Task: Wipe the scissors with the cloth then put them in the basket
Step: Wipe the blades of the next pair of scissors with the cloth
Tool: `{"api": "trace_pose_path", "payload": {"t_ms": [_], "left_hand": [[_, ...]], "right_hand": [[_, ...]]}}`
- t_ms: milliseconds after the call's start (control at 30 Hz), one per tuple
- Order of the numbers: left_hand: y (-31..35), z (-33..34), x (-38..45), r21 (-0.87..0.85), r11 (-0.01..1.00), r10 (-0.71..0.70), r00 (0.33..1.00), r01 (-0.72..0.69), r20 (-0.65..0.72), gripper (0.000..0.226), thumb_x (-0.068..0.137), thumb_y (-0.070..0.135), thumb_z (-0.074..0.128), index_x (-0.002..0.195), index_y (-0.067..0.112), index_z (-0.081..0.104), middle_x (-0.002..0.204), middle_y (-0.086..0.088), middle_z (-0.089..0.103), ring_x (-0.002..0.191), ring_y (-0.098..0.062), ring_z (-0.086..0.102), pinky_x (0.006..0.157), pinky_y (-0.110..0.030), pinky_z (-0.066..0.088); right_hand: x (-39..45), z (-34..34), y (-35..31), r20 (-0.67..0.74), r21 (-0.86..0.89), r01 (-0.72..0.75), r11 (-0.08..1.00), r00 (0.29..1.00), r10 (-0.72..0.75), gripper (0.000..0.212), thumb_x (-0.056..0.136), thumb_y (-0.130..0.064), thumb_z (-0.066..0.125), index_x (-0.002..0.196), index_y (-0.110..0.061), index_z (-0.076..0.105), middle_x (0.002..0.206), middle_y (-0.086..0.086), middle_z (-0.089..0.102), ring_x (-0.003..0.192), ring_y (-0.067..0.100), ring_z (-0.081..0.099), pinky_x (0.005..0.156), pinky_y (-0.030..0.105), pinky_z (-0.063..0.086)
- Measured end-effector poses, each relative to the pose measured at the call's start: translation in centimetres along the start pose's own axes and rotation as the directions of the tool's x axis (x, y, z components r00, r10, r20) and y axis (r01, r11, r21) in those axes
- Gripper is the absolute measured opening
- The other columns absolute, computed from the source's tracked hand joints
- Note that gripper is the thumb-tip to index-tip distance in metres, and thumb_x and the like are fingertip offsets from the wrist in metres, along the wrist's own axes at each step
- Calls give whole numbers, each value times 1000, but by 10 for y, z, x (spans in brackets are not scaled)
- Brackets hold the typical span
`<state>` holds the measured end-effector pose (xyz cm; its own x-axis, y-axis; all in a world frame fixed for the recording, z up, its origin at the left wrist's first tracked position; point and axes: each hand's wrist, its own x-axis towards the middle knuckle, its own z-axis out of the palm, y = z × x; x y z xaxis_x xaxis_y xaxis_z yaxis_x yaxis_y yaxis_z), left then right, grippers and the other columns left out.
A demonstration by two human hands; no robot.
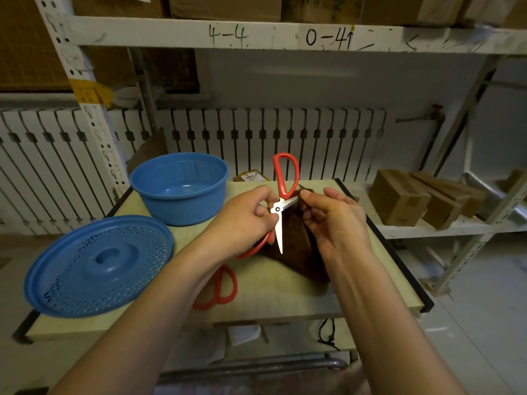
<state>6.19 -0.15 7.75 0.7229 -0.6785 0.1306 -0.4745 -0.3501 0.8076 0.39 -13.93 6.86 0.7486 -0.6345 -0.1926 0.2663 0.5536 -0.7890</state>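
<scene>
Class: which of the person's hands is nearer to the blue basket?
Left. The left hand, holding open scissors, is just right of the basket; the right hand, holding the cloth, is beyond it.

A blue perforated lid (98, 266) lies on the wooden table (285, 295) at eight o'clock; cardboard boxes (399, 196) sit on a white shelf (427, 226) at three o'clock, a radiator (256, 138) behind
</scene>
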Motion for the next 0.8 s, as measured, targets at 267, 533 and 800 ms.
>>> {"api": "trace_pose_path", "payload": {"t_ms": [267, 533, 800], "left_hand": [[-2, -2, 0, -157, 987, -46, 995, 31, -91, 11, 97, 6, 50, 93, 16, 52, 64, -5, 66, 34, 0, 42, 49, -26, 27], [4, 10, 3, -107, 994, -2, 990, -13, -139, 6, 98, 10, 50, 98, 15, 54, 63, -1, 67, 40, 3, 48, 53, -25, 32], [6, 9, 3, 28, 999, 39, 995, -37, -93, 12, 97, 11, 50, 94, 22, 53, 56, 3, 63, 43, 1, 49, 54, -23, 34]], "right_hand": [[-2, -10, -12, 32, -110, 105, 988, 994, -102, 44, 78, 3, 73, 116, -10, 53, 94, 10, 68, 80, 19, 69, 66, 23, 54], [-12, -3, 0, 174, -248, 132, 960, 981, -89, 41, 77, 3, 74, 111, -9, 55, 81, 7, 74, 75, 19, 73, 71, 31, 58], [-16, 5, 3, 181, -79, 76, 994, 982, -60, 52, 72, 16, 72, 112, -8, 50, 73, 10, 73, 67, 23, 72, 55, 26, 55]]}}
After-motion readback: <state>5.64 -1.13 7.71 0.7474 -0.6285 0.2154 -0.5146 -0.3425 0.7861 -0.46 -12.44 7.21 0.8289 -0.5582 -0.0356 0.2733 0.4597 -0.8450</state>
